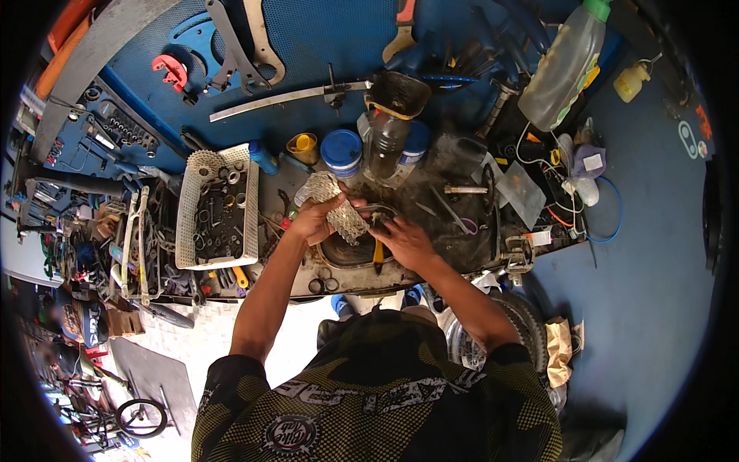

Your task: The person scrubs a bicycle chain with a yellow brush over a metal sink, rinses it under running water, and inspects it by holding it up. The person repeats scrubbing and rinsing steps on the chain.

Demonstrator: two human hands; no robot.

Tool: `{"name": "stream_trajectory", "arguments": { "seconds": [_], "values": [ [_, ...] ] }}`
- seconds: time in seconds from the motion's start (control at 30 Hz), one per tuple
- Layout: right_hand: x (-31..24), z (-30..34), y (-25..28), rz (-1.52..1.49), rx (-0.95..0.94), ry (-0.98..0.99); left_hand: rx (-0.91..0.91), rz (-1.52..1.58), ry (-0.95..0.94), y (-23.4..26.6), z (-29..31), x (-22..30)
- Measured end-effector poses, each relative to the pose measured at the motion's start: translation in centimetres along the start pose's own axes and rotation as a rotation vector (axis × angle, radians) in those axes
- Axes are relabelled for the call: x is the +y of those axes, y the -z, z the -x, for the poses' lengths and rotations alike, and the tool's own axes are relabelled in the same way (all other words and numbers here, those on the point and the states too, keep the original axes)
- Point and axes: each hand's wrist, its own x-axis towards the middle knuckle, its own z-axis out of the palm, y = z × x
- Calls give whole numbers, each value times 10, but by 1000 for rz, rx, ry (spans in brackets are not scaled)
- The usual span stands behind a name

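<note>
Over the workbench, my left hand (314, 221) grips a silvery, textured bundle (345, 219) that looks like folded bicycle chain, thumb lying across its top. My right hand (406, 241) is at the bundle's right, fingers bent in; whatever they hold, if anything, is too small to tell. Below both hands sits a dark shallow tray (339, 258), partly covered by them. A yellow-and-black handle (378, 254) stands at its right side, next to my right fingers.
A white basket (185, 239) of small metal parts stands left. Behind the tray are a blue-lidded tub (341, 148), a yellow cup (303, 146) and a dark bottle (385, 146). A vise (518, 258) is at the bench's right; metal rings (323, 282) lie near the front edge.
</note>
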Motion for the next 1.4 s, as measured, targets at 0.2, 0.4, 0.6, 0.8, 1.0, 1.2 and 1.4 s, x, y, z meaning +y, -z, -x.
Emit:
{"name": "stream_trajectory", "arguments": {
  "seconds": [0.2,0.4,0.6,0.8,1.0,1.2,1.4],
  "values": [
    [11,-50,66,-391,148,-141,80,-621,294,1,-2,17],
    [8,-104,98,-423,132,174,-310,-651,295,-7,-10,18],
    [21,-114,98,-686,-74,-2,-273,-965,207,-8,-5,32],
    [30,-108,98,-918,-113,-74,-264,-932,176,-5,4,45],
    [29,-98,95,-1063,-180,-88,-310,-889,186,-9,9,52],
    [14,-100,78,-951,-124,-106,-347,-1052,214,-17,-2,54],
    [17,-92,58,-1003,-55,-283,-232,-867,297,-15,-1,54]
  ]
}}
